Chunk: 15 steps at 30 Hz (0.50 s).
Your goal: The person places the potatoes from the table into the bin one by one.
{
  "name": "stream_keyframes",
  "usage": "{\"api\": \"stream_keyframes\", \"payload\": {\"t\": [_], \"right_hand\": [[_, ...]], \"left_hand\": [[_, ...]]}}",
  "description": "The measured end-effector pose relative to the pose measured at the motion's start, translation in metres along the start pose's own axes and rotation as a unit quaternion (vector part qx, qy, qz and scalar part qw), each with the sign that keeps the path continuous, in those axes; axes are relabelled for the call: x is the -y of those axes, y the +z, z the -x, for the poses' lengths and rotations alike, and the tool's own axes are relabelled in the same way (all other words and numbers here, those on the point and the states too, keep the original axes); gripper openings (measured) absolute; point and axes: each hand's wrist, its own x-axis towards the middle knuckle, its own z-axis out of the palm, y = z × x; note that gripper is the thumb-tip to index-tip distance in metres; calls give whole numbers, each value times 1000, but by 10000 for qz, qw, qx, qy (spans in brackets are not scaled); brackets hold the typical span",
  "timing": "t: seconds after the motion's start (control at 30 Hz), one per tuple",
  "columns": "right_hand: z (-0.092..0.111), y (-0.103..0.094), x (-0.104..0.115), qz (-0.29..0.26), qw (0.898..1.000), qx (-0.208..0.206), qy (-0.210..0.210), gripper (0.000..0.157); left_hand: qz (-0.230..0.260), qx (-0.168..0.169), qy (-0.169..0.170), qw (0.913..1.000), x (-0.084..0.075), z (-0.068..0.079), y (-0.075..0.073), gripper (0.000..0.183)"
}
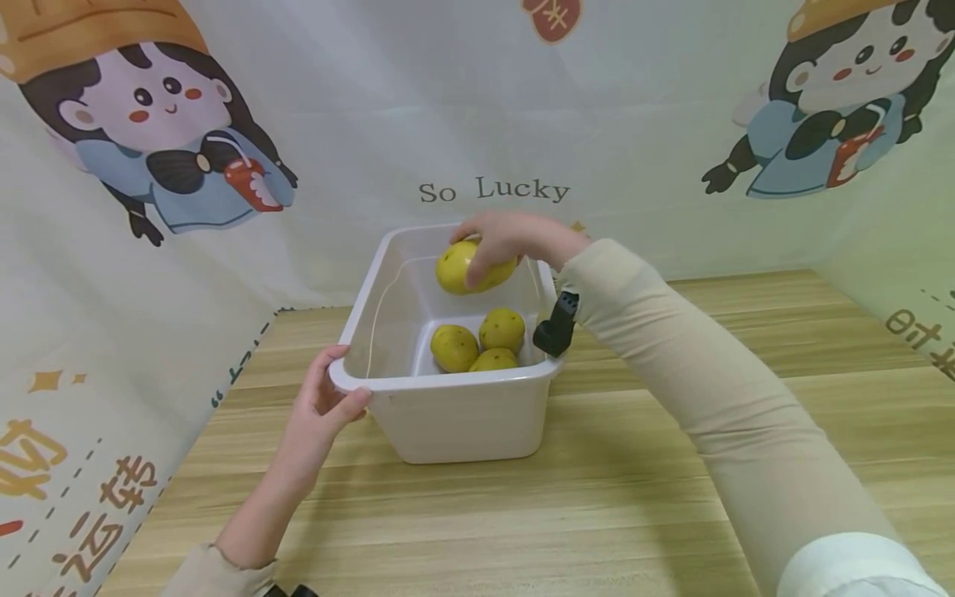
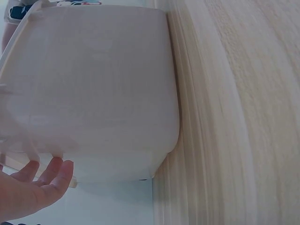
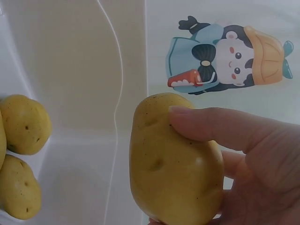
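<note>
My right hand grips a yellow potato over the far part of a white plastic bin. In the right wrist view the thumb lies across the front of that potato, with fingers behind it. Several more potatoes rest on the bin's floor, among them a left one, a right one and a near one partly hidden by the front wall. My left hand holds the bin's near left corner, thumb outside on the rim; its fingers press the wall from outside.
The bin stands on a wood-grain table. Behind and beside it hangs a pale printed cloth with cartoon figures and lettering. A black wrist camera on the right forearm hangs close to the bin's right rim.
</note>
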Motion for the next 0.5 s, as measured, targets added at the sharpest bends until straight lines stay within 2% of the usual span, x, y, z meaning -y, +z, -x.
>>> {"api": "stream_keyframes", "payload": {"t": [0.13,0.37,0.5], "right_hand": [[-3,1,0,-44,9999,59,80,65],[2,0,3,-641,9973,11,363,53],[5,-2,1,-687,9974,-61,231,53]], "left_hand": [[5,14,24,10000,0,0,0,45],[-8,53,-16,10000,0,1,0,45],[18,61,-24,10000,-1,1,0,46]]}}
